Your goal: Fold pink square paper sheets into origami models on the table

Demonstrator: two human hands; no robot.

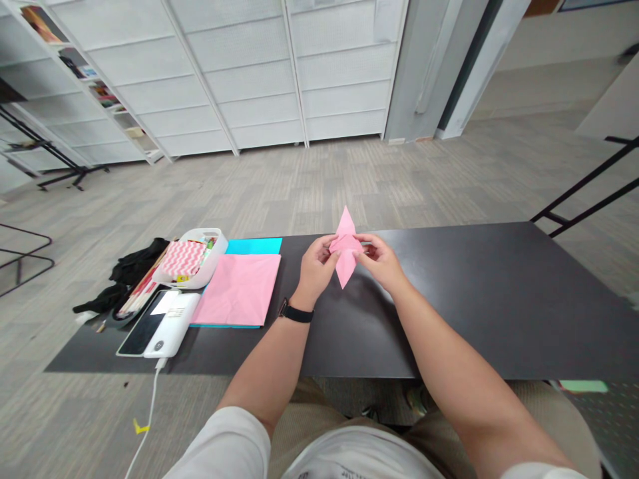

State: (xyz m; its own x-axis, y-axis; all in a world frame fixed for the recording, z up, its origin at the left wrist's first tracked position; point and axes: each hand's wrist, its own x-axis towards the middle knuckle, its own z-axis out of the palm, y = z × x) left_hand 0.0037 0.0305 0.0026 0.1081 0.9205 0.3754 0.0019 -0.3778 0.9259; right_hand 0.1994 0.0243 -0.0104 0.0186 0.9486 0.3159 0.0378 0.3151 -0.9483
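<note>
A folded pink origami paper (345, 246), pointed at its far and near ends and wider across the middle, is held up over the dark table (464, 293). My left hand (317, 265) pinches its left side between thumb and fingers. On the opposite side, my right hand (382, 261) grips the right edge the same way. The fingertips cover parts of the paper's middle, so some folds there are hidden. A black watch band circles my left wrist.
Left of my hands lies a stack of pink paper (239, 289) over blue sheets (253, 246). Beyond it are a white basket (215, 256) with small items, a phone (144, 326), a white power bank (172, 324) with a cable, and black cloth (137, 263).
</note>
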